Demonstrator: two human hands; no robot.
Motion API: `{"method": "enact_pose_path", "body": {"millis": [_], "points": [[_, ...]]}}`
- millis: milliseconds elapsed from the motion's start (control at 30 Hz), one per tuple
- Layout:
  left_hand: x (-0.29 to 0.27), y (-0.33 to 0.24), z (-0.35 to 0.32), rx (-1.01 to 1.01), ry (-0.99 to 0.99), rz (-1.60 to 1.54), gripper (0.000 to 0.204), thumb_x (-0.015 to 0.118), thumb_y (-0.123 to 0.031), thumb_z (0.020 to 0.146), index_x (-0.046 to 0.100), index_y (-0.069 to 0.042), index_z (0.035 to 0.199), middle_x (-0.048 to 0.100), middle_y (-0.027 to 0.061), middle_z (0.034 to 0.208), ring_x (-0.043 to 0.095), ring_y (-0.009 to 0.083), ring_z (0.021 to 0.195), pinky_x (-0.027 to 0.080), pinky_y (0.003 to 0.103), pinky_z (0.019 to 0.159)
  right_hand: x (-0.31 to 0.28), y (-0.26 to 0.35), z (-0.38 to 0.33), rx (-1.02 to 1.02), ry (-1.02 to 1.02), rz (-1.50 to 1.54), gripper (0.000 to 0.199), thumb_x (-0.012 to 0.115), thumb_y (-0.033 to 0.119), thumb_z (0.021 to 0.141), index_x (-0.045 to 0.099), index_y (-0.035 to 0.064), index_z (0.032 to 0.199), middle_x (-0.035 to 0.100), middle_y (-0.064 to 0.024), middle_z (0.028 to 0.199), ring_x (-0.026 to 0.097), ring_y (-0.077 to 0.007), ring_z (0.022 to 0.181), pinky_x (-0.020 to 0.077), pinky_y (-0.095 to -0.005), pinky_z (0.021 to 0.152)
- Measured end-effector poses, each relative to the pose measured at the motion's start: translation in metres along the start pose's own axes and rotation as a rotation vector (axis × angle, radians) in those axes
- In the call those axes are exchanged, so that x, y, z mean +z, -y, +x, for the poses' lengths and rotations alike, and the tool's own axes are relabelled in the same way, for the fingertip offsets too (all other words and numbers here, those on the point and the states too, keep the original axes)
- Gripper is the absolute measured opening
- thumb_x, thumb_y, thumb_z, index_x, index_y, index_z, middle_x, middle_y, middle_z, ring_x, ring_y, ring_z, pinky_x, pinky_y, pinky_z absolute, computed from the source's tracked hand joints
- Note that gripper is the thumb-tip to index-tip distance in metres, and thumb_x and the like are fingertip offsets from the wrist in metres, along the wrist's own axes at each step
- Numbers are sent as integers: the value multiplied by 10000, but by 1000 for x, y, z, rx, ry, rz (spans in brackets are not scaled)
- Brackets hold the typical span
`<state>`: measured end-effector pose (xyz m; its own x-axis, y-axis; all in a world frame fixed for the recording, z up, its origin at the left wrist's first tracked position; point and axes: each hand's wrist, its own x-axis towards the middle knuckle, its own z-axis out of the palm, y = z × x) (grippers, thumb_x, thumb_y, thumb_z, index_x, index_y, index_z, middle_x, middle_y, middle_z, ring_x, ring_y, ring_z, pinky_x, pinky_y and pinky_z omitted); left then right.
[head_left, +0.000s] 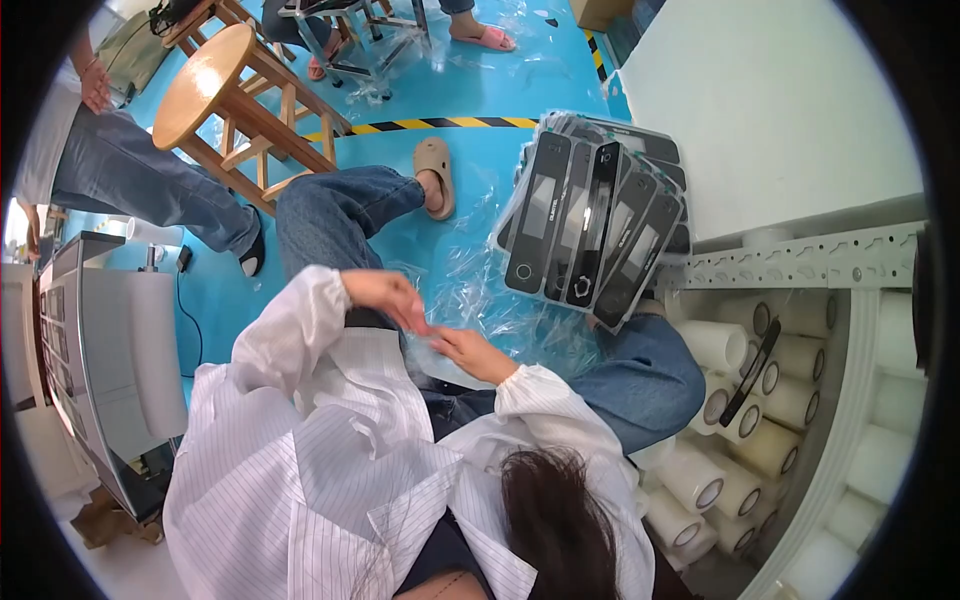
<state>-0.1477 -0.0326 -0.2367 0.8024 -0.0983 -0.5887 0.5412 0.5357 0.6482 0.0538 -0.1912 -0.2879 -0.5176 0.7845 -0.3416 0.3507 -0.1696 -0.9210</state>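
Note:
My left hand (388, 297) and my right hand (472, 353) meet at the fingertips above my lap. Motion smears the left hand, and its fingers bend down toward the right one. On the right hand, thumb and fingers come together in a pinch; whatever lies between them is too small or too blurred to name. Clear plastic film (470, 270) lies crumpled on the floor beyond the hands. To the right, near my right knee, is a fanned pile of long black panels (590, 215) in clear sleeves, apart from both hands.
A wooden stool (205, 85) stands at the far left, beside another person's legs (150, 170). On the right, a metal rack (800, 258) holds several white rolls (700, 475) and one black strip (752, 372). A grey-white machine (105, 350) with a cable stands at left.

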Motion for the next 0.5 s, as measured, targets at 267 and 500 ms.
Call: {"method": "enact_pose_path", "body": {"millis": [267,500], "points": [[-61,-5,127,167,-661,326,632,534,-601,874,687,11,895,677,82,812,628,144,764,496,298,707,7,-75,-27,285,-73,-314,368,581,195,874,577,47,1210,594,-236,1171,568,-387,1088,455,-427,922],[5,-38,169,194,-433,394,537,598,-496,888,618,-7,667,599,43,636,618,137,640,476,280,580,-74,7,-95,124,-1002,-978,341,647,19,766,572,37,1099,556,-154,1109,525,-341,1063,450,-399,899]]}}
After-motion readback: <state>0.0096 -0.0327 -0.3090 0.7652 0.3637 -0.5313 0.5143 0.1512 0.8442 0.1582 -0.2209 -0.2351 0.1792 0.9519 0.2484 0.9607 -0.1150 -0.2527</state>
